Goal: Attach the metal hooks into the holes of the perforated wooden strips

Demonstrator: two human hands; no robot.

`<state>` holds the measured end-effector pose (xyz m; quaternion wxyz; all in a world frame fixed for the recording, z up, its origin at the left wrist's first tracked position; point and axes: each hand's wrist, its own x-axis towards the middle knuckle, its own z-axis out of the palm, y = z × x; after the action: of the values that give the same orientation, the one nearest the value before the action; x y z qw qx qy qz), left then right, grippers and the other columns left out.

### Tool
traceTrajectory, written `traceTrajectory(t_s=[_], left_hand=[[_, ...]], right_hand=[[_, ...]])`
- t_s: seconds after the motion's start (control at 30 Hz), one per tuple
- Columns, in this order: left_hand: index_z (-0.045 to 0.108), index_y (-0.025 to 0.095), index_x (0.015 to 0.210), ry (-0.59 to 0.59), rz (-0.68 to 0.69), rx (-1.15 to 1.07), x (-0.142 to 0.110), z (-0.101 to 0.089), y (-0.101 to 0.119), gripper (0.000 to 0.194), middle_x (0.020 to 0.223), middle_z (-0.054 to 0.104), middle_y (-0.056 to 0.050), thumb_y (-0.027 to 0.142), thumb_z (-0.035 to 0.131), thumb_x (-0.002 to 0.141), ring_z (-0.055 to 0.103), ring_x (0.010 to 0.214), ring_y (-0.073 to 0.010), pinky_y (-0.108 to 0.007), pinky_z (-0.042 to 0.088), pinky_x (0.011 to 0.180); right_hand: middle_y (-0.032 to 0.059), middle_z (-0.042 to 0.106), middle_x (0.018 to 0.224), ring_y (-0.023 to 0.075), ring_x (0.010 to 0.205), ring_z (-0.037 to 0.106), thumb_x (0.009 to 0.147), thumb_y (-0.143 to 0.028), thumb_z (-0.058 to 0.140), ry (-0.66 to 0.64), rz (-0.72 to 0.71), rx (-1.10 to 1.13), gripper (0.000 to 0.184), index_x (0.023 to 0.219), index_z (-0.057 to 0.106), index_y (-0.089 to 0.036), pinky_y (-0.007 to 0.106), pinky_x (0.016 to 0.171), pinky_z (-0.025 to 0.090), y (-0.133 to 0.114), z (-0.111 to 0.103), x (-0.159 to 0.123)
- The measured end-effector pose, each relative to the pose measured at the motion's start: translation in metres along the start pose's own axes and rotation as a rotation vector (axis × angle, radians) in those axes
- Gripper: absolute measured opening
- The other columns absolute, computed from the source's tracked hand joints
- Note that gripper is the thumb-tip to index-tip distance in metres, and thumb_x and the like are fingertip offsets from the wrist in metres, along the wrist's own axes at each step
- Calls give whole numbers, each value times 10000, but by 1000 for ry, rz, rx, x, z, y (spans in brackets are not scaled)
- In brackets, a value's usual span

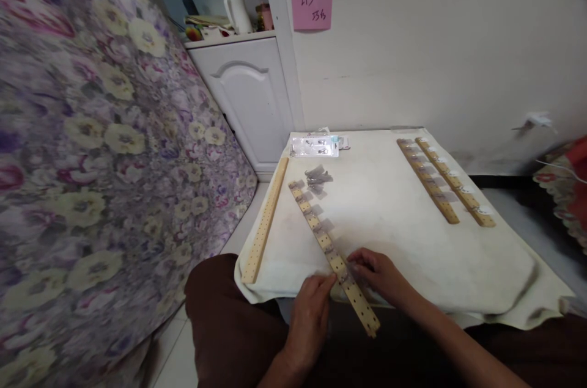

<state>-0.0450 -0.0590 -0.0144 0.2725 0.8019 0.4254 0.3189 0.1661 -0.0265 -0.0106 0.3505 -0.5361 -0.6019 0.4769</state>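
Note:
A perforated wooden strip (322,236) lies slanted across the table's front edge, its near end jutting out over my lap. Small metal fittings with see-through plastic flaps (326,226) are set along it in a row. My left hand (312,310) is closed at the strip's left edge, thumb against it near the fitting closest to me. Across from it, my right hand (375,270) has its fingers bent together at the strip's right edge, touching a clear plastic flap (356,276); the fingertips are partly blurred. A small pile of the same fittings (318,176) lies beyond the strip's far end.
Another perforated wooden strip (266,223) with no fittings lies along the table's left edge. Two fitted strips, one nearer (428,181) and one outer (454,180), lie at the right. Clear packaging (314,146) sits at the back. A cream cloth (376,192) covers the table; a floral curtain (114,162) hangs left.

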Motion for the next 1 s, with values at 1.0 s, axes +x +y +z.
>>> traceTrajectory(t_s=[1.0], left_hand=[[474, 242, 1286, -60, 132, 304, 7, -2, -3, 405, 943, 571, -61, 154, 373, 904, 496, 844, -182, -301, 459, 722]], right_hand=[[-18, 580, 629, 130, 597, 523, 783, -230, 530, 43, -39, -165, 96, 815, 597, -169, 229, 563, 383, -8, 1, -1]])
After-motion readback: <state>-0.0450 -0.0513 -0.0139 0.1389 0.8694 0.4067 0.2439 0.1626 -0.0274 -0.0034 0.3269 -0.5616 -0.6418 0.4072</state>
